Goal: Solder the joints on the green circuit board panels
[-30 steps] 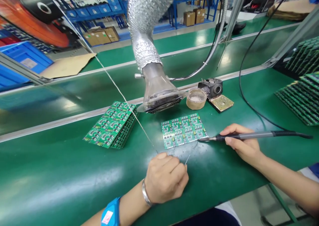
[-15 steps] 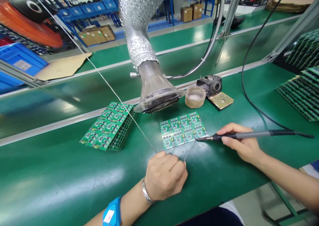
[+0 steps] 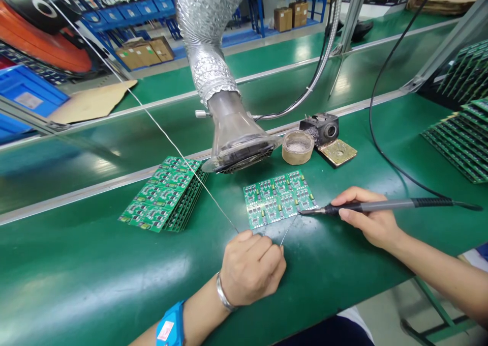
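A green circuit board panel (image 3: 280, 197) lies flat on the green bench in front of me. My right hand (image 3: 368, 216) grips a soldering iron (image 3: 389, 205) like a pen, its tip at the panel's lower right edge. Closed in a fist, my left hand (image 3: 253, 268) holds thin solder wire (image 3: 171, 141). One end of the wire runs from the fist toward the iron's tip; the other stretches up to the upper left. Whether wire and tip touch is too small to tell. A silver bracelet and a blue wrist strap (image 3: 171, 325) are on my left arm.
A fume extraction nozzle (image 3: 242, 145) hangs behind the panel. To its right stand a round tub (image 3: 298, 148) and a black iron holder (image 3: 322, 128) with a sponge tray (image 3: 338, 152). Stacked boards (image 3: 162, 193) lean at left; more boards (image 3: 461, 137) stand at far right. The iron's cable (image 3: 375, 127) loops behind.
The bit of wire between my left fist and the iron's tip looks slightly shorter. Both hands stay nearly in place; the whole view has shifted a little.
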The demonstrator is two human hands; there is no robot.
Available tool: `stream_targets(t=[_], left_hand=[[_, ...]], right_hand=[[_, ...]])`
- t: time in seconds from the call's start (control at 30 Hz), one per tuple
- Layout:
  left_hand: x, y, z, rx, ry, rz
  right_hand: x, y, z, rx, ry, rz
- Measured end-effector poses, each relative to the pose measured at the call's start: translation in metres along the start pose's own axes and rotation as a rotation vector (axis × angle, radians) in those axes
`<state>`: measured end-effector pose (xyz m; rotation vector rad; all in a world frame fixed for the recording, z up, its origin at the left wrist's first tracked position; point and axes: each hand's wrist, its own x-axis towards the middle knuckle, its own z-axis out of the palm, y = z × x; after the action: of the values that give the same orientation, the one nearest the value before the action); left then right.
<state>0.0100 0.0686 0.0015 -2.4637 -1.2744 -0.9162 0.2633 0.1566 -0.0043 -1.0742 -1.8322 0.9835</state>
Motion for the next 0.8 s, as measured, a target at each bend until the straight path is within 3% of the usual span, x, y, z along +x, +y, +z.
stream_targets(t=[0.3, 0.57, 0.8], left_hand=[[0.002, 0.001, 0.004, 0.005, 0.013, 0.013], [0.005, 0.000, 0.009, 0.030, 0.002, 0.030], [0.006, 0.001, 0.008, 0.037, 0.004, 0.013]], right_hand=[[-0.001, 0.000, -0.001, 0.117, 0.063, 0.008], [0.002, -0.004, 0.001, 0.064, 0.050, -0.017], [-0.002, 0.006, -0.001, 0.172, 0.086, 0.006]])
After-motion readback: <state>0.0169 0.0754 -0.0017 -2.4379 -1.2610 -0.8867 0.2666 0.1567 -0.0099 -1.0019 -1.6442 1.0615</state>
